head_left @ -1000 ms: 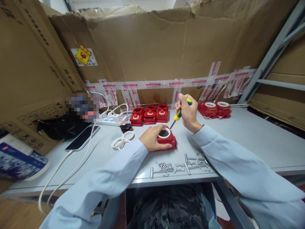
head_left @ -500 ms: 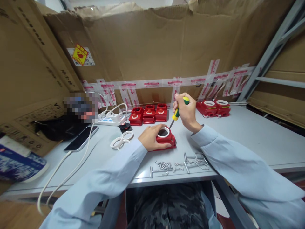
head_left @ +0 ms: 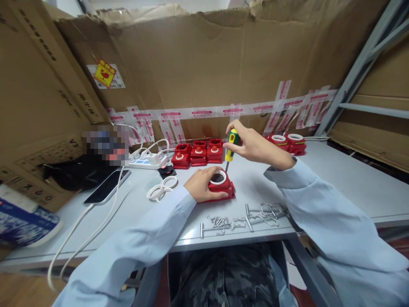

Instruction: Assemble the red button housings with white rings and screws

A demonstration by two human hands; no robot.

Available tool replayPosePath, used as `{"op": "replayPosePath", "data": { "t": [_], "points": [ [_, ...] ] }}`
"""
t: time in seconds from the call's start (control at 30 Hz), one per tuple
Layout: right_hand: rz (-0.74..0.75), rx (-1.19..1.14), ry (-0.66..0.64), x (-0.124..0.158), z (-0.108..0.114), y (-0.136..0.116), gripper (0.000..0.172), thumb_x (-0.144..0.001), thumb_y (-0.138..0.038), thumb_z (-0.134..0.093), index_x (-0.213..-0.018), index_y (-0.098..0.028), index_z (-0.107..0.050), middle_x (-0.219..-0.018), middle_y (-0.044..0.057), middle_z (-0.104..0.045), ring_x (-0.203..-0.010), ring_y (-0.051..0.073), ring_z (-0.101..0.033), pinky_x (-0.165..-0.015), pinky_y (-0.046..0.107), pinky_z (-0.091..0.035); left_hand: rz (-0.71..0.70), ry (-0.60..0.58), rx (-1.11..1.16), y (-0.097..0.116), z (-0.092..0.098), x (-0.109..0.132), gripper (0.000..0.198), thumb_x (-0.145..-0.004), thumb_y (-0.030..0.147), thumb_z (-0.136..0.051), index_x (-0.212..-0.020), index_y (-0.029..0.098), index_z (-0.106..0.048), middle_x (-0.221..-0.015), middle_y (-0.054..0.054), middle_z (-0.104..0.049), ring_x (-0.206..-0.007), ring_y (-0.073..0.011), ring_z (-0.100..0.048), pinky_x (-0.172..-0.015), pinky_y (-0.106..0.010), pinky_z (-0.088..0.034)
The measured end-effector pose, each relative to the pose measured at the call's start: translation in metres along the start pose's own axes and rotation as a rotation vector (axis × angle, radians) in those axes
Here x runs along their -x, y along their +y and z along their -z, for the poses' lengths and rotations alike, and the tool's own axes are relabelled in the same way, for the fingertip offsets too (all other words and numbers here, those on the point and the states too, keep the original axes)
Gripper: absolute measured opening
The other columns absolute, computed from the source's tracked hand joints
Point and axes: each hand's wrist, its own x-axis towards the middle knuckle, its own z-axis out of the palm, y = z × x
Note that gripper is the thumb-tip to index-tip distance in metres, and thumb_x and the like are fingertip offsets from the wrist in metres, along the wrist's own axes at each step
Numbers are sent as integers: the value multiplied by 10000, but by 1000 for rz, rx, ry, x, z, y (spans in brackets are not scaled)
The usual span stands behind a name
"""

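Note:
Against the table, my left hand [head_left: 203,185] grips a red housing [head_left: 229,191] with a white ring [head_left: 217,177] around its round opening. The thumb lies along the near side and the fingers reach over the far side. My right hand [head_left: 244,143] holds a screwdriver [head_left: 230,147] by its green and yellow handle. The shaft points down, nearly upright, and its tip meets the far corner of the housing beside the ring. Whether a screw sits under the tip is too small to tell. Several loose screws [head_left: 219,221] lie near the front edge.
Red housings with round knobs [head_left: 198,152] stand at the back, left of two ringed red housings [head_left: 295,145]. Loose white rings [head_left: 159,191], a phone [head_left: 107,187], a power strip [head_left: 148,161] and cables lie at left. Metal T-shaped bars [head_left: 249,217] lie in front. Cardboard [head_left: 191,64] walls the back.
My right hand has turned round the handle, its wrist now further right and the fingers less tightly wrapped. The screwdriver has come more upright. My left hand and the housing stay in place.

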Motion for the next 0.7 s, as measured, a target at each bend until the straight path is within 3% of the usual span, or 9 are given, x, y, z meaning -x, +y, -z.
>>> {"op": "replayPosePath", "data": {
  "t": [0.1,0.23,0.3,0.47,0.6,0.7],
  "points": [
    [12,6,-26,0,1,4,236,-789,-258,-601,-943,-233,-424,-662,-44,-493,-530,125,-419,-552,259,-299,3,-11,-5,0,0,0,648,-674,532,-691,-1190,201,-480,-1135,-106,-645,-1034,-285,-617,-867,-414,-473],
    [-136,138,172,-4,-8,9,267,-780,-366,-629,-782,-230,-399,-567,-41,-421,-502,134,-350,-544,271,-246,12,-14,-8,0,-1,-1,658,-676,540,-688,-1193,191,-479,-1148,-109,-638,-1049,-284,-609,-881,-415,-469],
    [-121,127,201,-6,-10,10,287,-785,-383,-630,-740,-231,-391,-563,-38,-428,-502,133,-347,-551,272,-243,13,-10,-3,0,-1,-1,657,-673,538,-692,-1194,197,-482,-1153,-108,-636,-1055,-285,-606,-884,-415,-467],
    [23,-62,49,-4,-4,5,194,-798,-254,-600,-910,-238,-442,-658,-50,-522,-523,119,-404,-579,268,-291,15,-34,-11,-1,1,2,675,-684,564,-675,-1222,215,-463,-1173,-105,-625,-1070,-294,-594,-906,-437,-445],
    [69,-97,26,-2,-6,-3,198,-797,-221,-570,-945,-227,-438,-669,-53,-513,-520,113,-408,-566,266,-295,77,-73,-59,5,8,-2,656,-760,618,-564,-1273,230,-433,-1289,-121,-543,-1182,-356,-497,-964,-563,-367],
    [64,-85,51,-2,-11,-4,191,-804,-210,-543,-949,-226,-420,-668,-52,-489,-518,115,-402,-561,270,-288,49,87,100,13,9,-17,535,-858,535,-473,-1276,206,-411,-1297,-132,-524,-1205,-309,-485,-1006,-511,-368]
  ]
}}
